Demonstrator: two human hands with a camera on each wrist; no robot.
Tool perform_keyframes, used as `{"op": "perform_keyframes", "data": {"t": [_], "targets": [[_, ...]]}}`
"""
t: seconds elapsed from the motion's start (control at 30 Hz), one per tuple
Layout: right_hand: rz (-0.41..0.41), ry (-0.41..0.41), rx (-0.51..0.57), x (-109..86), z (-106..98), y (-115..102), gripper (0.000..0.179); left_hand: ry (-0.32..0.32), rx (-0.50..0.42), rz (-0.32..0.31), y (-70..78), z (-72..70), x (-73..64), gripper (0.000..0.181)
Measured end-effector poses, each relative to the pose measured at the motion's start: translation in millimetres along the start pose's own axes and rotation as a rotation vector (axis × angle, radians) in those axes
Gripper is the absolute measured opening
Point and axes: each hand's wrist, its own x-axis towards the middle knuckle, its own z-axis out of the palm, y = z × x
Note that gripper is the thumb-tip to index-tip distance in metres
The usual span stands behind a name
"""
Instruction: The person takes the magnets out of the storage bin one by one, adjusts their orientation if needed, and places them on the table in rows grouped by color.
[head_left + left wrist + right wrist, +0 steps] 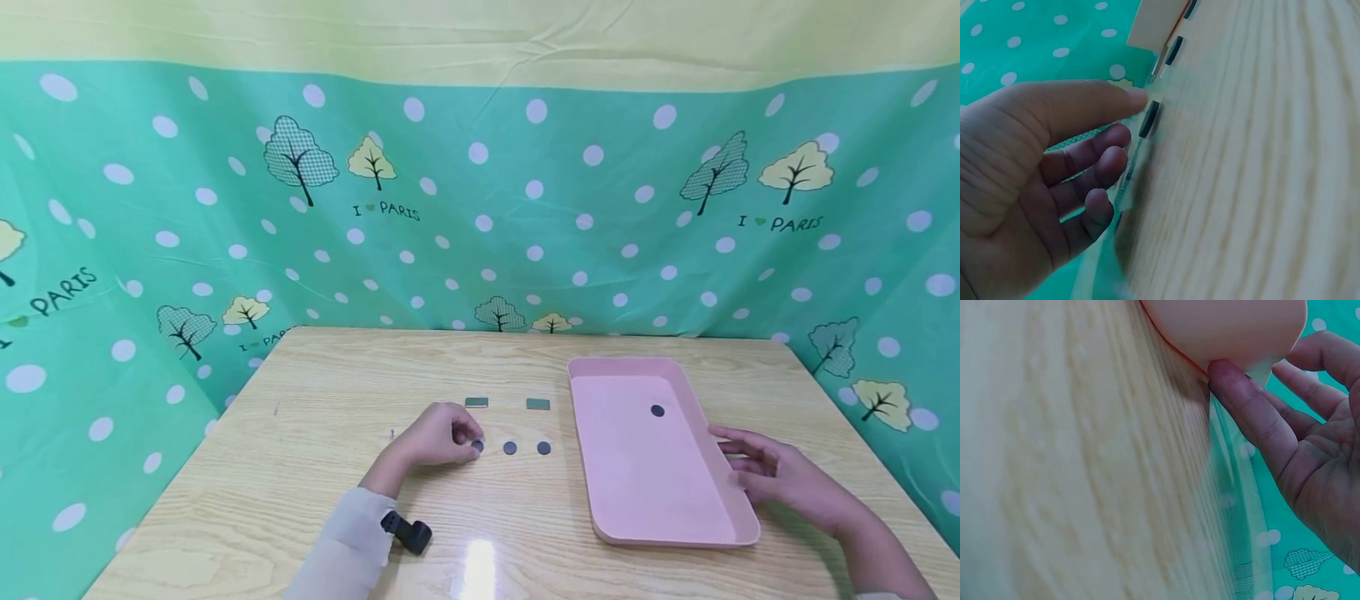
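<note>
In the head view my left hand (442, 435) is low over the table, thumb and fingertips right at a small dark disc (480, 447). The left wrist view shows this disc (1149, 119) flat on the wood, beside the thumb tip, with the other fingers bent loosely. To its right lie two matching discs, a middle disc (510, 448) and a right disc (543, 448). My right hand (787, 479) rests its fingertips against the right wall of a shallow pink tray (652, 500); its thumb (1235, 384) touches the outer side. A single disc (657, 411) lies in the tray.
Behind the row of discs lie two small shiny rectangular pieces, a left piece (476, 402) and a right piece (537, 404). The wooden table (247, 467) ends at a green dotted curtain (450, 208) at the back and sides. A black strap (407, 532) circles the left wrist.
</note>
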Motion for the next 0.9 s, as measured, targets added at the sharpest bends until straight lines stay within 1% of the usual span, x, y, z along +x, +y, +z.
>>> {"op": "perform_keyframes", "data": {"t": [0.1,0.27,0.37,0.53,0.77,0.9], "targets": [[-0.006,-0.005,0.008,-0.4,-0.4,0.3,0.053,0.013,-0.007,0.000,3.6,-1.2,0.0,0.016],[-0.009,0.003,0.004,-1.2,-1.0,0.8,0.053,0.042,0.005,0.042,11.4,-3.9,2.4,0.015],[-0.007,0.010,0.001,-1.2,-1.1,1.4,0.053,0.043,-0.019,0.074,16.4,-5.7,4.8,0.017],[-0.002,0.011,0.002,-0.4,-0.2,1.2,0.053,0.034,-0.064,0.107,24.6,-6.8,8.9,0.018],[0.013,0.024,-0.015,-0.5,1.4,-1.4,0.053,0.058,-0.081,0.182,39.0,-4.8,15.7,0.018],[0.031,0.031,-0.023,-0.6,2.1,-2.8,0.054,0.068,-0.092,0.207,44.1,-0.8,21.4,0.018]]}}
